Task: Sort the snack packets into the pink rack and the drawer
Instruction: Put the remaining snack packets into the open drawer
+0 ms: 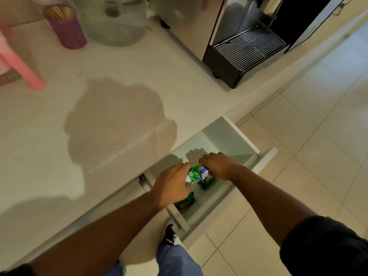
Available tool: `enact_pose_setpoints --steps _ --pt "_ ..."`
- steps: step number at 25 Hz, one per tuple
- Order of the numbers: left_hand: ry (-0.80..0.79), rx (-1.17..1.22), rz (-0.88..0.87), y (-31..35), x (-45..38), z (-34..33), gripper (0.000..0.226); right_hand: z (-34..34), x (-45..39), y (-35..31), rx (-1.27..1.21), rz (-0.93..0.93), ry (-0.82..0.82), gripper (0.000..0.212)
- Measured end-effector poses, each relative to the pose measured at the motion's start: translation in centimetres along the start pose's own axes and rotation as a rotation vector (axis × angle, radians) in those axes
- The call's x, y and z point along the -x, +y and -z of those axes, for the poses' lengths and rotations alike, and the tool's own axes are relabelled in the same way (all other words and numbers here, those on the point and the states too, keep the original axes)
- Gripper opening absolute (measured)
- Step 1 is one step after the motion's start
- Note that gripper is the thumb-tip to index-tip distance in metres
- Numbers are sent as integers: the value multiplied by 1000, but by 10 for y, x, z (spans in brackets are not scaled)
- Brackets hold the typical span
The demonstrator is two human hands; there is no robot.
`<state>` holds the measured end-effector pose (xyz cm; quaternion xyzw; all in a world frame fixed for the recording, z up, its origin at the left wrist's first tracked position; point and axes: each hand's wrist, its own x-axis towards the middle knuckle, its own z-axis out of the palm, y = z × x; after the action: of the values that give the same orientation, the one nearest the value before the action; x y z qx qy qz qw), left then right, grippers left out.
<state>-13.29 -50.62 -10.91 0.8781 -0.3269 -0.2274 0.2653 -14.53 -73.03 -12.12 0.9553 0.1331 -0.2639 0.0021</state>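
Writing: nothing on any packet could be read; the green packet [193, 174] showed a small square code-like patch and white print, all blurred.
Left hand [172, 185]: over the open drawer [237, 139], fingers curled round the green packet and pinching it.
Right hand [217, 166]: just beside the left, fingers closed on a blue-and-white packet [204, 173]; the two held packets were touching or nearly so.
Drawer contents: a dark green packet [207, 183] lay on the drawer floor under the hands, another dark green one [184, 204] nearer the drawer's front, partly hidden by the left wrist.
Pink rack [19, 62]: at the left edge of the desk [119, 76], cut off, only a leg and part of the frame in view.
Hard to make out: purple cup [65, 26] of sticks and a clear jar [117, 20] at the back of the desk, both blurred; a black machine with a wire grille [249, 44], its top cut off.
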Motion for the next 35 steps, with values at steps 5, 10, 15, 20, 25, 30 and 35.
enact_pose_setpoints --steps 5,10,15,20,25,30,35 --pt "-216 -83 241 -9 -52 -35 48 -31 -52 20 -55 -24 -147 43" --pt "-363 -170 321 -27 -79 -76 50 -61 -81 27 66 47 -254 33" --pt "-449 -171 416 -40 -89 -106 36 -80 -94 23 171 86 -356 47" --pt "-457 -164 446 -41 -94 -125 37 -86 -97 21 199 112 -362 44" --pt "-496 -192 465 -38 -88 -130 44 -74 -89 19 101 49 -338 42" --pt "-446 -306 374 -17 -75 -102 44 -34 -61 16 -249 -150 -150 59" --pt "-59 -261 108 26 -46 -47 32 -13 10 -8 -509 -439 347 37"
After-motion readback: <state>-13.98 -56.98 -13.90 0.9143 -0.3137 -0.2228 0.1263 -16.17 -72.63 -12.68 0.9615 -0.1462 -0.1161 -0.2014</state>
